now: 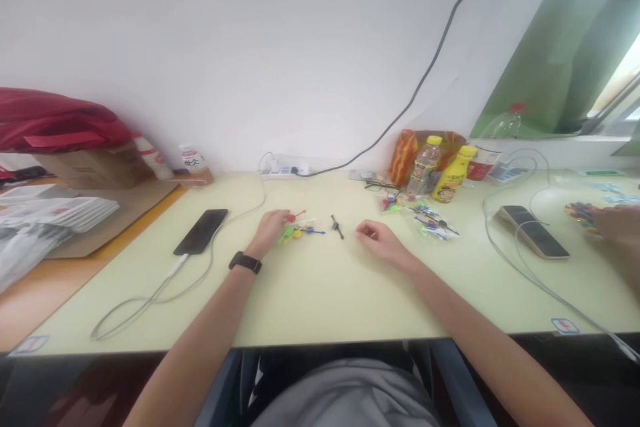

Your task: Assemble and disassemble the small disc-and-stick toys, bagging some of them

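Observation:
My left hand (pixel 271 229), with a black band on its wrist, is at a small pile of coloured plastic pieces. Its fingers are closed at the end of a red arrow-shaped piece (pixel 296 216). Beside and below that lie green (pixel 287 235), yellow (pixel 298 233) and blue (pixel 314 231) pieces. A black arrow-shaped piece with a round middle (pixel 337 226) lies alone between my two hands. To its right, my right hand (pixel 379 240) rests over the table with curled fingers; whether something small is inside them is hidden.
Plastic bags of similar pieces (pixel 434 223) lie at the right, before two yellow-capped bottles (pixel 451 175). A phone (pixel 201 231) on a white cable lies left. A dark-topped device (pixel 534 232) and another person's hand (pixel 617 223) at coloured pieces are further right.

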The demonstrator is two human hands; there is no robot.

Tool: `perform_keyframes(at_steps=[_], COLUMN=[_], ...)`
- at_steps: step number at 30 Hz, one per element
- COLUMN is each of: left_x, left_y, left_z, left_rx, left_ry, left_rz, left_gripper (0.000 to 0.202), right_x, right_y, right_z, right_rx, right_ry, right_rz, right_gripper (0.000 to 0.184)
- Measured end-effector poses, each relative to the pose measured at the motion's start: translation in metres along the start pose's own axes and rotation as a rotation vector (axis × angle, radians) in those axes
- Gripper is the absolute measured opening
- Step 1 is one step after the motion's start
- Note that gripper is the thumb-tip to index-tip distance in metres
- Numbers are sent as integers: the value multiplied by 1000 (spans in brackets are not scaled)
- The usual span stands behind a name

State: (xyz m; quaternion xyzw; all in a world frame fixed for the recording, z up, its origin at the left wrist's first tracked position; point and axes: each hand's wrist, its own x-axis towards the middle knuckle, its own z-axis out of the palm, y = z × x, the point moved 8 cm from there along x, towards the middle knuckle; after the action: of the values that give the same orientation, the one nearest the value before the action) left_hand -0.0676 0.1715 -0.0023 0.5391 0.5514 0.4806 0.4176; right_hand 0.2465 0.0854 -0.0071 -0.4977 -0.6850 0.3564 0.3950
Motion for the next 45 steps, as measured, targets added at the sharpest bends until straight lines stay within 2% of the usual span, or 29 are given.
perform_keyframes(at_steps=[2,4,6,10,15,19,22,26,30,34,39,45], left_x=[-5,-12,-21,-43,-57,-56,-52,-50,-58,-63,-71,-81], left_y=[-1,1,5,14,24,30,36,39,43,42,46,57], left_z=[12,27,45,78,102,117,129,134,140,140,141,142], left_rx=[29,39,41,108,120,12,-18,-24,111,230,228,216], left_ry=[-48,-112,-178,-321,-411,-458,-490,-487,-563,-568,-613,-659], left_rz=[16,50,90,192,271,269,264,256,394,461,486,529], left_gripper=[21,22,24,28,25,38,37,43,39,36,32,32], right_x=[0,-1,-3,-2,1,1,-1,-5,-8,-4,2,4], right_y=[-1,-4,-8,-12,-4,3,-4,-20,-25,-11,6,15], right_z=[2,10,22,40,30,18,14,12,14,6,1,-11], right_rx=[-154,-274,-356,-447,-342,-310,-300,-278,-270,-324,-396,-478], right_ry=[48,49,0,-85,-22,16,-7,-56,-64,61,90,170], right_rz=[-97,-182,-246,-290,-271,-230,-244,-260,-276,-217,-173,-113], right_gripper=[32,44,50,45,42,39,38,35,30,25,18,11])
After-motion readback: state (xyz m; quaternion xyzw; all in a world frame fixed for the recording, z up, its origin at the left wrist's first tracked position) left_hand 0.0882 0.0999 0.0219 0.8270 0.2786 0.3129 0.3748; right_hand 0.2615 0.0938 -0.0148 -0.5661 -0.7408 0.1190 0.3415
